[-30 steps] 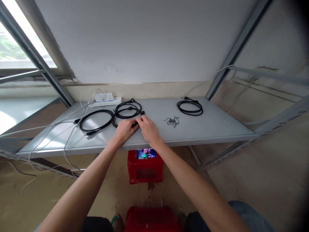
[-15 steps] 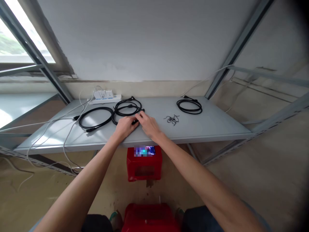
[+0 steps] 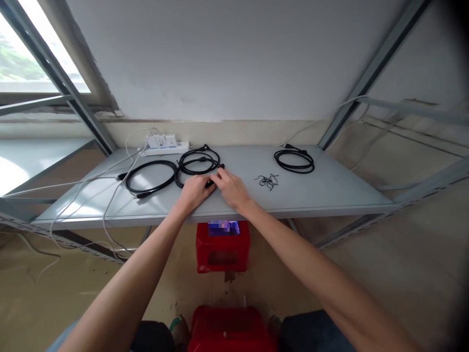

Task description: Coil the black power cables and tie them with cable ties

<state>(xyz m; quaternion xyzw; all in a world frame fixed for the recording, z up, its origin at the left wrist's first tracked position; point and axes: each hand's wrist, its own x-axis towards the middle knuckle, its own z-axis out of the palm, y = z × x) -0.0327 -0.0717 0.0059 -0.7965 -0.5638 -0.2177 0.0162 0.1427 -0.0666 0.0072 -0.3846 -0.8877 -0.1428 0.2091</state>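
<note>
Both hands meet at the near side of a coiled black cable (image 3: 178, 177) on the grey shelf (image 3: 249, 200). My left hand (image 3: 196, 191) has its fingers closed on the coil's near right part. Against it, my right hand (image 3: 230, 188) pinches the same cable, and a plug end (image 3: 221, 166) sticks out beyond its fingers. What lies between the fingertips is mostly hidden. Behind, another black coil (image 3: 205, 147) overlaps or touches this one. To the left lies a wider cable loop (image 3: 150, 162) with both connector ends free. Thin black twist ties (image 3: 268, 181) lie loose right of my hands.
A neatly coiled black cable (image 3: 294, 161) rests at the shelf's right. A white power strip (image 3: 164, 149) with adapters stands at the back left, its white cords hanging over the front edge. Below are a red stool (image 3: 223, 254) with a lit phone (image 3: 223, 228) and another red stool (image 3: 230, 332).
The whole view has shifted slightly, so things appear a little further right. Both hands stay on the same cable, with only a small shift of the fingers.
</note>
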